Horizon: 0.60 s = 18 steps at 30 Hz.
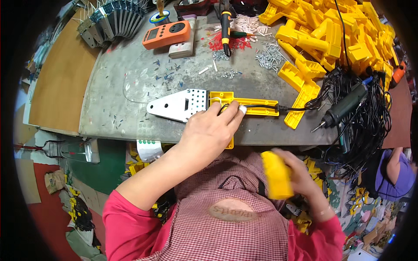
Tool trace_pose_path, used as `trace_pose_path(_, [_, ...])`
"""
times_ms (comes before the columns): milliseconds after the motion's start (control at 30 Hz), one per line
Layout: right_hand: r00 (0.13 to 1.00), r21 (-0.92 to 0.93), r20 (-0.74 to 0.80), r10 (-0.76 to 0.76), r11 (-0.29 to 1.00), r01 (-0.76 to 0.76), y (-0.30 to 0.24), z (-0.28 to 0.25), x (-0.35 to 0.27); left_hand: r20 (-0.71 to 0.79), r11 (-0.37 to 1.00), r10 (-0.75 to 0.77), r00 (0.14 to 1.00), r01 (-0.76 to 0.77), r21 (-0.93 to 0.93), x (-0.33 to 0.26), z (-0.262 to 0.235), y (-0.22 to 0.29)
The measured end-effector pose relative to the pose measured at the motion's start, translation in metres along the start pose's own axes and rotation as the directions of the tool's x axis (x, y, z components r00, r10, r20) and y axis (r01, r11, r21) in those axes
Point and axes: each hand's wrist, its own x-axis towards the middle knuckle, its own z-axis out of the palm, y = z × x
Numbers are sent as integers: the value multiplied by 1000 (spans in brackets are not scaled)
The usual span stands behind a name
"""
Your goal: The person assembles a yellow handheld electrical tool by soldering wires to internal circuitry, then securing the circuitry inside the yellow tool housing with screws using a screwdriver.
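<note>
Near the bench's front edge lies a yellow plastic handle shell [265,107], its inner side facing up. A white, perforated, tapered metal plate [176,105] extends from its left end. My left hand [213,126] rests over the shell, fingers bent onto it and onto the black cable [257,106] running along its channel; its thumb is hidden. Something white covers one fingertip. In front of my apron, off the bench, my right hand [300,172] is closed on another yellow plastic shell [277,175], tilted and slightly blurred.
Yellow shells [322,35] are heaped at the back right, above a bundle of black cables [368,117] and a dark electric screwdriver [346,104]. Small screws [270,56] lie mid-bench. An orange meter [166,35] and stacked metal plates [113,24] stand at the back left.
</note>
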Motion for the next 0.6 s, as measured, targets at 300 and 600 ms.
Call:
trace_pose_path(300, [901, 555, -347, 260, 832, -26, -71, -50, 56, 74, 1000, 2, 997, 0, -17, 4, -1, 1])
trace_pose_path(600, [816, 444, -544, 194, 892, 84, -54, -40, 128, 70, 999, 13, 997, -11, -38, 7, -4, 3])
